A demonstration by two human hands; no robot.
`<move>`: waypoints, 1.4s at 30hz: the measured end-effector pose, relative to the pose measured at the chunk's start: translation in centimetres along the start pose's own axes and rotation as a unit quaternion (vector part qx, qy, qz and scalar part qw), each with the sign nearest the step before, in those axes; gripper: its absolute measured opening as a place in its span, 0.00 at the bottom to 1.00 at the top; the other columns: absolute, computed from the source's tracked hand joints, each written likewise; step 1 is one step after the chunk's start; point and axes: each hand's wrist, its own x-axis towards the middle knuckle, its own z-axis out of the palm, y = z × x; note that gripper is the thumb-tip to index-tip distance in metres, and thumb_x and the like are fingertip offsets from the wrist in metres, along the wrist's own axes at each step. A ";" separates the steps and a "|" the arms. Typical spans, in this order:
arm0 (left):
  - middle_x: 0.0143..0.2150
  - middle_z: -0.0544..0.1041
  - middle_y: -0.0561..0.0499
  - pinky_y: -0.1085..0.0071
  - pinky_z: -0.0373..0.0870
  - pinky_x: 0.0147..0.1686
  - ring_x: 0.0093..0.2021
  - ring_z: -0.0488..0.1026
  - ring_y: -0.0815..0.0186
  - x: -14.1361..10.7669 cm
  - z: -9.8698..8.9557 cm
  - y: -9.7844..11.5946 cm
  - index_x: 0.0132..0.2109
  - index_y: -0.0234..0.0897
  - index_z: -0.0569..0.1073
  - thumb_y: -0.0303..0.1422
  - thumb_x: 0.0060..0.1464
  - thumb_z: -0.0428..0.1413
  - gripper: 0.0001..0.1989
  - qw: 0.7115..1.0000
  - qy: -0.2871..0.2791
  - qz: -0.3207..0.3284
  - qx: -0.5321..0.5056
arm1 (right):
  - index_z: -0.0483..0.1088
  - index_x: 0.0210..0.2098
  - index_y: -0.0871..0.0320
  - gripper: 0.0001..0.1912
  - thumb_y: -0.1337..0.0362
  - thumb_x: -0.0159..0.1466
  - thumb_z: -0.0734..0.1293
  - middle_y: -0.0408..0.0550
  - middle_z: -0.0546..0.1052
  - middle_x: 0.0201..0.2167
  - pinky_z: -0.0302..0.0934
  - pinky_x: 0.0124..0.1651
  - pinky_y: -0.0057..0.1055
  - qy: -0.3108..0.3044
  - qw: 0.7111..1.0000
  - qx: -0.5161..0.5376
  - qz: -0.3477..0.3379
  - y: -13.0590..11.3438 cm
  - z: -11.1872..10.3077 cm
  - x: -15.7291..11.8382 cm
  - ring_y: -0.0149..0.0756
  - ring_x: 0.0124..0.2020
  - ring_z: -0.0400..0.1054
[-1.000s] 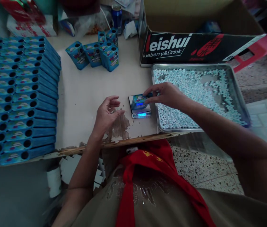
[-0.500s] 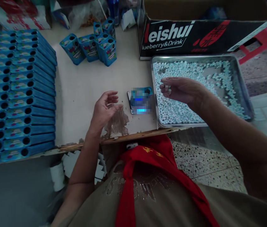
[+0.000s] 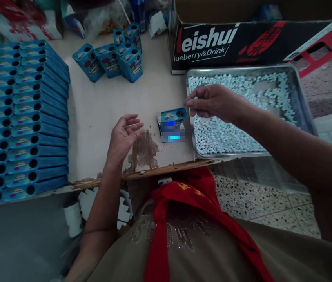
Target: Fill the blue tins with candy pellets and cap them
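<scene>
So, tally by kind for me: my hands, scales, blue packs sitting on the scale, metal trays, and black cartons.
Hands: 2, left hand and right hand
Scale: 1
Blue pack on the scale: 1
Metal tray: 1
Black carton: 1
Total: 6

A worn pale table (image 3: 104, 109) carries blue boxes (image 3: 52, 131), a scale (image 3: 174, 138), a metal tray (image 3: 302, 105) and a carton (image 3: 207, 58).

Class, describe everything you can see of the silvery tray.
The tray is shallow, rectangular and shiny, seemingly metal, with a raised rim. It lies flat in front of the black printed box. Small pale-blue and white pieces cover most of its floor, with bare patches. The right hand is over its left side; contact is unclear.
</scene>
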 end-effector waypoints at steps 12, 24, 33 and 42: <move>0.59 0.83 0.44 0.52 0.91 0.60 0.56 0.88 0.53 -0.2 -0.7 -0.3 0.63 0.45 0.79 0.38 0.53 0.79 0.33 1.000 -0.004 -0.025 -0.018 | 0.86 0.36 0.51 0.16 0.68 0.54 0.92 0.39 0.75 0.26 0.56 0.32 0.34 -0.048 0.938 -0.324 -0.113 -0.9 0.2 1.8 0.32 0.28 0.66; 0.64 0.83 0.42 0.55 0.91 0.60 0.61 0.87 0.51 -0.3 -1.0 1.0 0.62 0.42 0.81 0.40 0.54 0.79 0.31 0.999 -0.013 -0.037 -0.018 | 0.89 0.51 0.54 0.14 0.70 0.74 0.70 0.52 0.87 0.45 0.69 0.59 0.43 -0.076 0.754 -0.637 -0.137 -4.5 2.6 0.3 0.51 0.52 0.81; 0.65 0.84 0.42 0.59 0.91 0.58 0.60 0.88 0.53 0.1 -0.9 1.1 0.60 0.42 0.81 0.40 0.54 0.79 0.29 0.999 -0.007 -0.030 -0.009 | 0.89 0.52 0.52 0.11 0.64 0.73 0.75 0.53 0.86 0.48 0.69 0.62 0.45 -0.072 0.750 -0.639 -0.156 -3.4 3.0 0.4 0.51 0.52 0.80; 0.60 0.86 0.43 0.59 0.90 0.58 0.59 0.88 0.54 0.0 -0.8 1.5 0.58 0.41 0.82 0.42 0.55 0.78 0.27 0.999 -0.020 -0.025 0.013 | 0.77 0.40 0.54 0.06 0.72 0.68 0.72 0.50 0.83 0.42 0.70 0.50 0.38 0.117 0.976 -0.161 -0.089 0.0 -4.1 0.3 0.38 0.42 0.75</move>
